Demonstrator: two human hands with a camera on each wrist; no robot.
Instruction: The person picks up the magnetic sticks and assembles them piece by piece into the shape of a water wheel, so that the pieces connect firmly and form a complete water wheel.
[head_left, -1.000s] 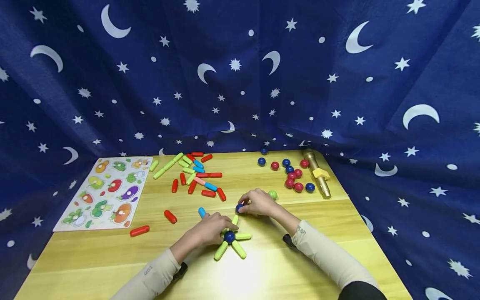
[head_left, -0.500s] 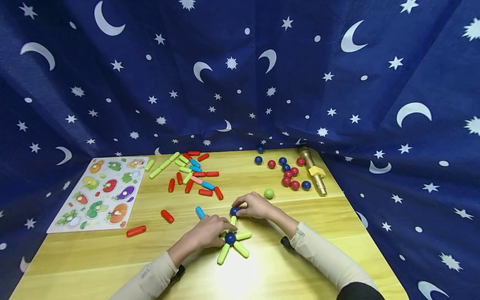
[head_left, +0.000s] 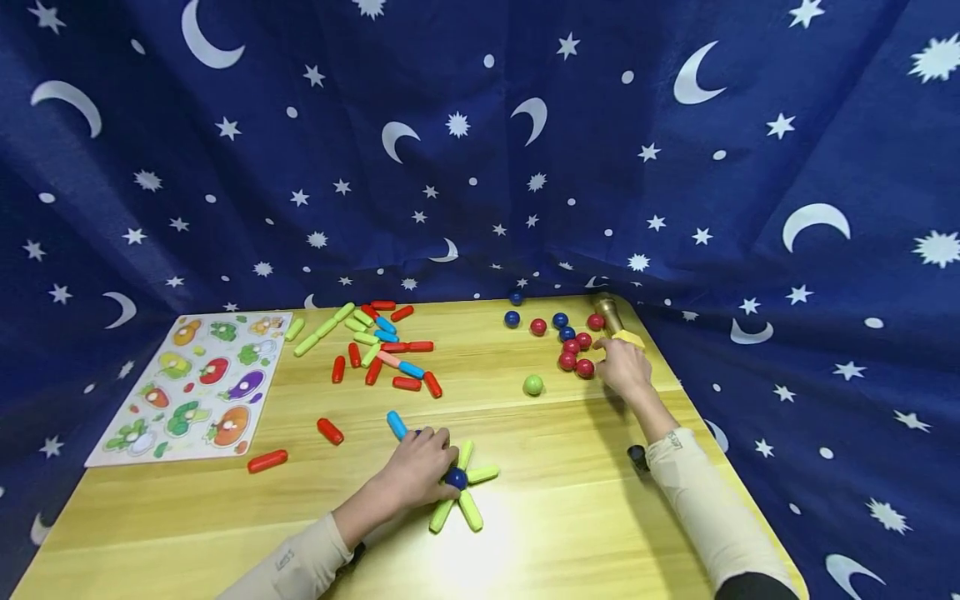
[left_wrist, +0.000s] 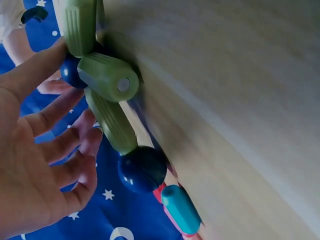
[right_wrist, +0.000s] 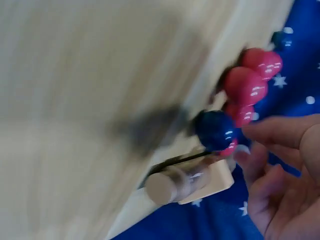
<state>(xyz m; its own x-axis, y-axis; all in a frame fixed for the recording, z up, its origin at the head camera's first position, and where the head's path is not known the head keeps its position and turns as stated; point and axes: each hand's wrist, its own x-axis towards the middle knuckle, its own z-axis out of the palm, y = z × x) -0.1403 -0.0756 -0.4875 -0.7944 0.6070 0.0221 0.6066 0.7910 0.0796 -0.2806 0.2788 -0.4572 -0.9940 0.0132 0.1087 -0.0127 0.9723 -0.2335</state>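
Observation:
Several light-green rods (head_left: pixel 470 510) fan out from a dark blue ball (head_left: pixel 456 477) on the table. My left hand (head_left: pixel 416 471) pinches this hub ball between thumb and index finger, the other fingers loosely bent. Another blue ball (left_wrist: pixel 142 169) sits at the end of one green rod (left_wrist: pixel 111 120); in the head view, my left hand mostly hides it. At the right, my right hand (head_left: pixel 626 367) is over the table with thumb and fingers apart. A blue ball (right_wrist: pixel 215 131) lies close to its fingertips in the right wrist view, beside red balls (right_wrist: pixel 245 85).
A gold-coloured tube with a yellow block (head_left: pixel 628 337) lies beyond my right hand. A green ball (head_left: pixel 533 384) sits mid-table. Loose red rods (head_left: pixel 330 431), blue and green ones lie left and behind. A vegetable picture board (head_left: pixel 195 387) is at the left; a starry curtain (head_left: pixel 480 150) hangs behind.
My right hand brought a blue ball to the tip of a green rod, let go, and moved right to the other balls. The rod star has turned, carrying that ball behind my left hand.

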